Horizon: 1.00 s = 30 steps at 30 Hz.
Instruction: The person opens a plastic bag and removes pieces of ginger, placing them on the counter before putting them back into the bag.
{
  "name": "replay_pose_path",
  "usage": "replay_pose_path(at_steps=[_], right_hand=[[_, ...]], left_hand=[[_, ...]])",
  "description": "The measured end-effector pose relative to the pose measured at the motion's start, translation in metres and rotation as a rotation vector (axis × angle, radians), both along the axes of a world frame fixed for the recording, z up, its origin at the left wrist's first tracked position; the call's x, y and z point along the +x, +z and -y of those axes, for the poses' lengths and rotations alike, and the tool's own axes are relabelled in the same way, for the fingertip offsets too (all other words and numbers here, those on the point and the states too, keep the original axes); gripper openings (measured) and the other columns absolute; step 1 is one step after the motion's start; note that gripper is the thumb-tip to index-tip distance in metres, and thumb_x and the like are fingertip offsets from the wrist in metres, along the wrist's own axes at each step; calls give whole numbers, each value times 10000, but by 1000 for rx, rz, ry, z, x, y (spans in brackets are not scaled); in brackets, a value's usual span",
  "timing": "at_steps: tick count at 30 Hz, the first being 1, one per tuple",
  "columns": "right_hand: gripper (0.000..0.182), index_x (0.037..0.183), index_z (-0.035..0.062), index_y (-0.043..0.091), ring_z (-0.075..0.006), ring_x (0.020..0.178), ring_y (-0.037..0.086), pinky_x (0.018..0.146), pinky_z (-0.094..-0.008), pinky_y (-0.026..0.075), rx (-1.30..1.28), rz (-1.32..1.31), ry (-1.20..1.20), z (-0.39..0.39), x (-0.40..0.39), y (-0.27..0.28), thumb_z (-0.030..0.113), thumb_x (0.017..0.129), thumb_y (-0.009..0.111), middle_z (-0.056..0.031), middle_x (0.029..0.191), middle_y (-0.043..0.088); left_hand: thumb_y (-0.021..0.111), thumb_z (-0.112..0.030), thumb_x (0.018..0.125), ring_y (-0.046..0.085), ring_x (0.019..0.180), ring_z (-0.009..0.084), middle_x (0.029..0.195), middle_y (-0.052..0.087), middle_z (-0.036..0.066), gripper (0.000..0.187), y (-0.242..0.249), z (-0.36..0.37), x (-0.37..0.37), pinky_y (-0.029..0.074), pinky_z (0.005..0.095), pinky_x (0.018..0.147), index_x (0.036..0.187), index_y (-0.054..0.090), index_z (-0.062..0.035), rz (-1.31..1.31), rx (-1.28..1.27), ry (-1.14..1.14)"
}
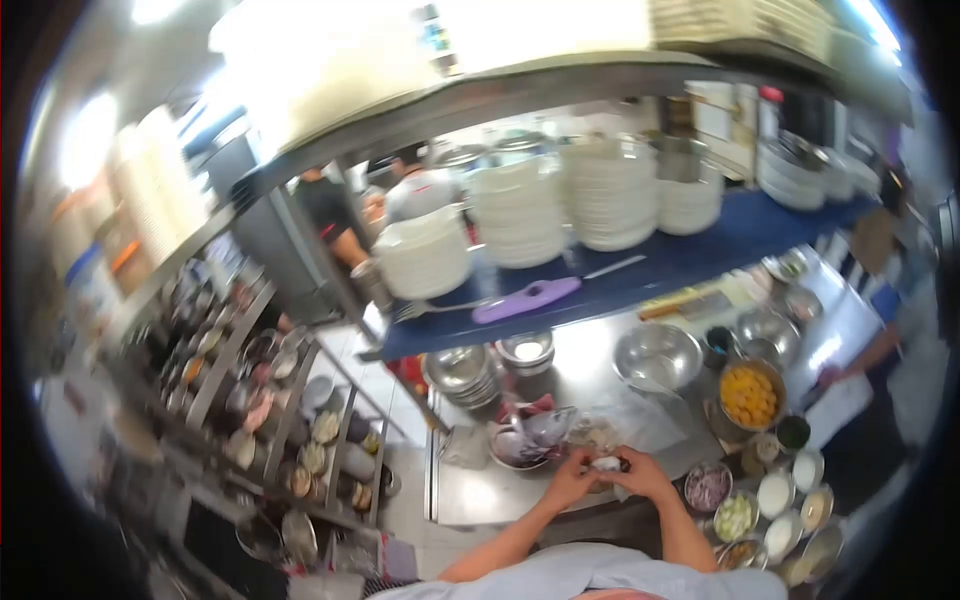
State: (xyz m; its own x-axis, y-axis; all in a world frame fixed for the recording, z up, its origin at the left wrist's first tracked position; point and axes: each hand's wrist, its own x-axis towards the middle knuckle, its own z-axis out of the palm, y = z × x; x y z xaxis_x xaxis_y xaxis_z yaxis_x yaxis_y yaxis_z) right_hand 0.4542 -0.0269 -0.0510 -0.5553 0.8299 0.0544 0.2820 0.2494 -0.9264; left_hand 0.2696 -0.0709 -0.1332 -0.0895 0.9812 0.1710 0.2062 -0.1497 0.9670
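Observation:
Over the front of the steel counter, my left hand [572,480] and my right hand [645,476] are close together with fingers curled. Between their fingertips is a small whitish piece [606,464] with a dark edge; blur hides its kind. Just left of my hands, a bowl holds a large silvery fish head [548,428] with dark red pieces around it. Beyond my fingers lie pale, glistening bits [592,434] and a crumpled clear plastic bag [645,422].
Steel bowls [657,356] and bowls of chopped food, one with orange chunks [750,395], crowd the right. Stacked white containers [515,210] and a purple-handled tool [528,300] rest on the blue shelf [620,285] above. A person's arm [860,355] reaches in at right.

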Motion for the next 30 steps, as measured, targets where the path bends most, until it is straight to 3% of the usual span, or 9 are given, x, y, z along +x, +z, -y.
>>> replay_pose_path(at_steps=[1, 8, 11, 13, 16, 20, 21, 22, 30], right_hand=[[345, 1014, 21, 659, -150, 814, 638, 718, -293, 501, -97, 5, 1, -9, 2, -17, 205, 760, 800, -69, 831, 655], [313, 1040, 31, 673, -165, 821, 641, 779, -298, 508, 51, 44, -52, -5, 13, 18, 162, 774, 774, -69, 892, 674], [350, 1097, 34, 650, -156, 861, 637, 799, -303, 513, -52, -11, -38, -6, 22, 34, 91, 769, 759, -59, 965, 670], [406, 1159, 39, 615, -154, 879, 621, 770, -304, 518, 40, -185, 15, -9, 28, 37, 22, 770, 732, -59, 1008, 647], [424, 1180, 38, 589, -147, 861, 593, 692, -283, 518, -347, -510, -107, -11, 24, 36, -25, 780, 713, -71, 1023, 594], [671, 1389, 40, 400, -146, 866, 587, 723, -283, 517, -271, -537, -179, -9, 17, 25, 36, 805, 730, -85, 1034, 581], [809, 1472, 54, 285, -144, 814, 581, 707, -264, 510, -132, -264, -258, -6, 23, 20, 112, 811, 748, -82, 996, 593], [809, 1472, 54, 285, -144, 814, 581, 707, -264, 510, -126, -264, -268, -4, 22, 13, 112, 811, 748, -82, 996, 593], [462, 1262, 36, 602, -98, 724, 567, 594, -272, 479, -228, -206, -337, 0, 27, -20, 161, 834, 725, -50, 906, 648]], left_hand=[[629, -157, 873, 597, 860, 172, 1035, 608, 100, 307, 18, 6, -2, 493, 316, 715, 1146, 528, -58, 178, -256, -35], [671, -193, 884, 578, 850, 122, 966, 619, 40, 305, 36, 17, 1, 482, 275, 738, 1134, 578, -45, -149, -250, -159], [660, -238, 883, 618, 863, 188, 1035, 645, 99, 317, 11, 11, -8, 490, 328, 756, 1117, 570, -44, 113, -379, -193], [657, -241, 888, 618, 881, 183, 1051, 638, 106, 322, 5, 10, -8, 496, 337, 769, 1121, 565, -37, -126, -133, -172], [660, -240, 890, 613, 902, 172, 1039, 626, 118, 311, 12, 10, 2, 502, 319, 770, 1101, 561, -34, -119, -211, -212], [634, -192, 914, 607, 926, 175, 1026, 611, 113, 273, 52, 8, 9, 520, 312, 779, 1117, 542, -34, -153, -303, -256], [609, -151, 926, 606, 931, 176, 1020, 603, 103, 239, 48, 4, 11, 531, 314, 777, 1118, 529, -32, 149, -334, -246], [583, -111, 939, 605, 936, 178, 1013, 594, 93, 208, 47, -1, 13, 542, 315, 776, 1119, 516, -30, 460, -347, -217], [576, -78, 937, 599, 962, 169, 1062, 571, 76, 155, 32, -7, 13, 573, 363, 824, 1067, 503, -37, 307, -207, -238]])
